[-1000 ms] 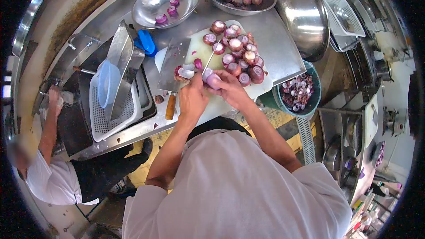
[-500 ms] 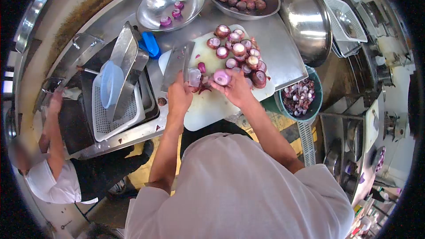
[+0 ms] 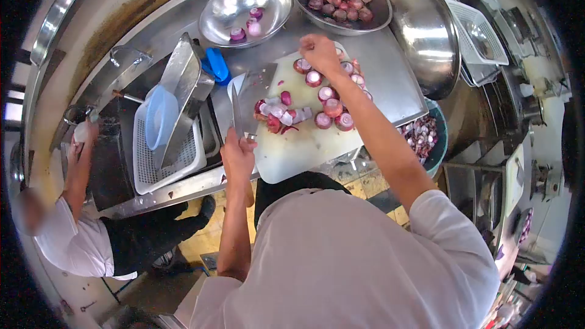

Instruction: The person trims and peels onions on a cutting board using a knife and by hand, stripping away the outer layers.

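My left hand (image 3: 237, 157) has its fingers clamped on a knife (image 3: 237, 113); my right hand (image 3: 320, 52) hangs over the board (image 3: 292, 158), its grip too hidden to tell. A few peeled onions (image 3: 237, 34) sit in one bowl (image 3: 213, 15); trimmed ones (image 3: 333, 108) remain on the board, whole ones (image 3: 339, 1) in another bowl (image 3: 380, 11). A steel counter (image 3: 393, 55) lies beneath, a co-worker (image 3: 82, 247) to my left.

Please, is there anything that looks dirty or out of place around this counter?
Small dark scraps lie stray on the counter's front edge, apart from the onion peelings on the cutting board. Brown staining behind the counter looks unclean.
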Demonstrator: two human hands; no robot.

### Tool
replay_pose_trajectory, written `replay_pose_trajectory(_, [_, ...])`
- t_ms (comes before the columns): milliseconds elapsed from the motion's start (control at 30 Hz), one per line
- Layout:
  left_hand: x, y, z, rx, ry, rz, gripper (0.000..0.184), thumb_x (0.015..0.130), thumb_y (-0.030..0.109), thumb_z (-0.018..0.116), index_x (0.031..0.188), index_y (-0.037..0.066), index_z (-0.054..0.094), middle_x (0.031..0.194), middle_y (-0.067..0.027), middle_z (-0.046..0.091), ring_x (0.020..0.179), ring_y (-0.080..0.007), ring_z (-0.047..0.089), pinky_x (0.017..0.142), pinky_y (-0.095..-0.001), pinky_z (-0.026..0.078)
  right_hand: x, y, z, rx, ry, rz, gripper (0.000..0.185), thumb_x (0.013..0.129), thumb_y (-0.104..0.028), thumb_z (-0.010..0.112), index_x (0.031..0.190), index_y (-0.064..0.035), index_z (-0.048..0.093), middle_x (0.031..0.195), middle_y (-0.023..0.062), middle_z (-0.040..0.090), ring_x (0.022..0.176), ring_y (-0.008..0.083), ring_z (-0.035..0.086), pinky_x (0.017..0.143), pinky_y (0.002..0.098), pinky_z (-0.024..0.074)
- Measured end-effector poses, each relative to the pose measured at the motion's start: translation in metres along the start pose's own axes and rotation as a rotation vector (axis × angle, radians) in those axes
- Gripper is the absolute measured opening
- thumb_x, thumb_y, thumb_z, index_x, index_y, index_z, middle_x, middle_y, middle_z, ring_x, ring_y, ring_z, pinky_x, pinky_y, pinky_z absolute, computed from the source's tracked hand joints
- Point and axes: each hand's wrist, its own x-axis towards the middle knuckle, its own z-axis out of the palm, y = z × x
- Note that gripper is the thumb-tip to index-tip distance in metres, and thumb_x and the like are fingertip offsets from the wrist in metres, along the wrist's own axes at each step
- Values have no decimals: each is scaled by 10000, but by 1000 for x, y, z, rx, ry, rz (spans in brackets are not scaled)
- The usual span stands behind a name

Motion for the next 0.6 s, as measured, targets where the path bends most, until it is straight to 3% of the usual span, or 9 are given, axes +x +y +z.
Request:
replay_pose_trajectory(67, [-2,-20,10,-109,1,13,189,893,-52,467,1081,-48,495,762,-219,672,785,-317,739,638,-378,540,7,20,9,-516,-169,-208,393,758,-237,719,1087,-23,703,939,180,720,952,345,687,873,407,539])
replay_pose_trajectory(200, [-2,-13,12,-144,-40,-1,183,899,-42,464,1080,-51,488,762,-217,673,783,-323,737,653,-390,547,4,31,26,-599,-203,-183,369,772,-254,722,1050,-13,691,953,175,721,958,333,691,849,422,541])
replay_pose_trajectory(267, [2,-24,14,-104,-41,78,247,913,-17,479,1160,-31,488,761,-143,684,674,-216,730,395,-281,493,3,31,34,-656,-242,-178,358,782,-265,723,1025,-6,683,962,173,722,963,325,694,834,433,542])
replay_pose_trajectory(300, [1,-21,9,-104,-37,71,247,913,-17,479,1160,-31,488,761,-143,684,674,-216,730,395,-281,493,-1,30,33,-656,-250,-181,358,782,-265,723,1025,-6,682,962,173,722,963,325,694,834,433,542])
replay_pose_trajectory(367, [0,-4,-5,-110,-144,-45,277,943,24,469,1217,-19,470,864,-159,689,668,-217,723,398,-284,499,-11,25,15,28,-57,-6,293,839,-281,707,986,-31,669,981,148,710,961,286,687,808,454,546])
replay_pose_trajectory(400, [-1,-1,-6,-114,-141,-50,277,943,24,469,1217,-19,470,864,-159,689,668,-217,723,398,-284,499,-27,-1,-1,624,-256,289,227,935,-257,611,1010,-46,646,1012,133,685,957,249,677,797,428,566])
replay_pose_trajectory(433, [-2,2,-7,-176,-156,-110,288,962,42,461,1247,-4,458,900,-160,682,667,-216,718,398,-287,500,-45,-15,-10,622,-258,290,227,935,-257,611,1010,-46,646,1012,133,685,957,249,677,797,428,566])
replay_pose_trajectory(500, [-2,4,-4,-240,-176,-163,300,981,59,453,1277,10,446,936,-161,675,666,-215,713,399,-289,500,-76,-30,-22,1311,-165,585,236,996,-229,502,1040,-28,620,995,120,668,901,229,674,776,374,581])
replay_pose_trajectory(600, [0,15,3,-278,-361,-255,295,1002,57,388,1294,18,408,969,-188,689,712,-235,732,435,-315,524,-110,-19,-20,1340,-134,611,307,1023,-266,435,1064,-9,600,964,114,647,845,223,661,752,360,587])
